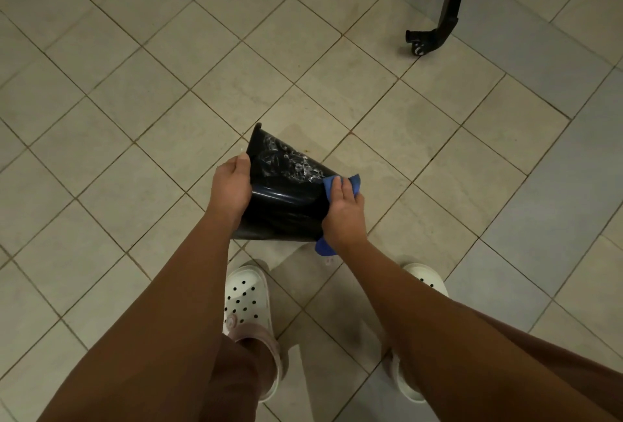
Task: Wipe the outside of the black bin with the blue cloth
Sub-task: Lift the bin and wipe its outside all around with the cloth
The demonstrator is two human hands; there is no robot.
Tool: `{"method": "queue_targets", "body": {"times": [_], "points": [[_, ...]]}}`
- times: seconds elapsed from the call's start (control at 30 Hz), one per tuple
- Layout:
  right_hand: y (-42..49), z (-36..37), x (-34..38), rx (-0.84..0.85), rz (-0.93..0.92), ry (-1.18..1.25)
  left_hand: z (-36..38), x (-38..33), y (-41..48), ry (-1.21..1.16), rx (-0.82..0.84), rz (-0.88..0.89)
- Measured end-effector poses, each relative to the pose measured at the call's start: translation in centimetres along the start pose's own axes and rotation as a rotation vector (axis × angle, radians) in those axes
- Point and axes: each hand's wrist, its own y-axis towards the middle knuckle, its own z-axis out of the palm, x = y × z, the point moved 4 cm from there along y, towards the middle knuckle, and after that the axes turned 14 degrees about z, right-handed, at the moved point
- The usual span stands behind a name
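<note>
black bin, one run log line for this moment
stage: wiping outside | black bin: tilted | left hand: grips bin side | right hand: presses blue cloth on bin

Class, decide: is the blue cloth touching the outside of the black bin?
Touching. The head view shows the right hand pressing the blue cloth against the side of the black bin, with no gap between them.
</note>
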Motion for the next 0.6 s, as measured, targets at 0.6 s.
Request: {"method": "queue_targets", "body": {"times": [0.6], "points": [[-0.3,2.0,-4.7,-0.143,-0.006,0.331,1.3,-1.2,0.7,0.075,0.159,-0.168]]}}
